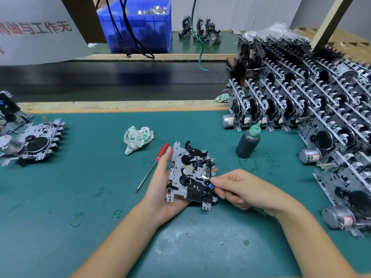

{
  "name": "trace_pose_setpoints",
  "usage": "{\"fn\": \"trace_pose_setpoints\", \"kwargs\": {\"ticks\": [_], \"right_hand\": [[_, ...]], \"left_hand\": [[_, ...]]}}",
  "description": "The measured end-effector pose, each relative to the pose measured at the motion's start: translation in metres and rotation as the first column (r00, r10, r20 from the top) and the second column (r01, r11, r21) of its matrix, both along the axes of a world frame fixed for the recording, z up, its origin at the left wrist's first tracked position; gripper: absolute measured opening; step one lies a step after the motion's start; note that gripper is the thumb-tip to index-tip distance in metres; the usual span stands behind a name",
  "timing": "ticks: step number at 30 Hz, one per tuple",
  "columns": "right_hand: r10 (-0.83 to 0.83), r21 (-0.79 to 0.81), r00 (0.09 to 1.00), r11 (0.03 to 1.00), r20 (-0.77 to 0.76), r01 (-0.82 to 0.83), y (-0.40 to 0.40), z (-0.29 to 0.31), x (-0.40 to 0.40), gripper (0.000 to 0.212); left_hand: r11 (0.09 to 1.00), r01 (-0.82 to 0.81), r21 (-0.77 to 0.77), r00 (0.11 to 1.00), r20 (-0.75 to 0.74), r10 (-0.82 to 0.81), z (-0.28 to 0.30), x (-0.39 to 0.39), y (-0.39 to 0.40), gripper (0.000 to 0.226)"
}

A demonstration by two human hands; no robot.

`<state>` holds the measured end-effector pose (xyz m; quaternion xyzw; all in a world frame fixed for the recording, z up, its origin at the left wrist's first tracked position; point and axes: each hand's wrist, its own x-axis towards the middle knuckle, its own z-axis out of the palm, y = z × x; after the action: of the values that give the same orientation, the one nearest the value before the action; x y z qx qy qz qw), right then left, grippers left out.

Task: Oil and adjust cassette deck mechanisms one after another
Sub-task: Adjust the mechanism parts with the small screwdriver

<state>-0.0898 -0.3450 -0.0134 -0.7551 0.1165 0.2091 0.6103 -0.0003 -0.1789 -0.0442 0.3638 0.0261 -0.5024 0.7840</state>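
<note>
Your left hand (160, 189) cradles the cassette deck mechanism (190, 173) above the green surface (80, 197), its grip wrapped round the chassis edge; your right hand (241, 189) pinches a thin metal tool (206, 176) against the head side. Keep the chassis level and steady; nudge gently, since a slip could bend the small parts; the oil bottle (248, 142) stands near for the next drop.

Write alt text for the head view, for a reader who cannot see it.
A person's left hand holds a cassette deck mechanism above a green mat while the right hand works a small metal-tipped tool against it. An oil bottle, red screwdriver and stacked mechanisms lie nearby.
</note>
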Motion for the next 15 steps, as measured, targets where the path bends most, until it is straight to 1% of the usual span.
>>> {"fn": "trace_pose_setpoints", "kwargs": {"ticks": [9, 13, 15], "right_hand": [[0.037, 0.009, 0.999, 0.999, -0.010, -0.037, 0.0006, -0.0009, -0.0016, 0.055], [0.050, 0.021, 0.998, 0.999, -0.040, -0.049, 0.0028, -0.0018, -0.0022, 0.057], [0.042, 0.001, 0.998, 0.999, -0.037, -0.042, 0.0042, -0.0021, -0.0016, 0.058]], "left_hand": [[1.000, 0.019, 0.017, 0.999, 0.035, -0.019, -0.0052, 0.0023, 0.0002, 0.066], [0.999, 0.016, 0.030, 0.999, 0.042, -0.017, -0.0053, 0.0024, -0.0009, 0.065], [0.999, 0.011, 0.040, 0.999, 0.047, -0.013, -0.0057, 0.0025, -0.0016, 0.064]]}}
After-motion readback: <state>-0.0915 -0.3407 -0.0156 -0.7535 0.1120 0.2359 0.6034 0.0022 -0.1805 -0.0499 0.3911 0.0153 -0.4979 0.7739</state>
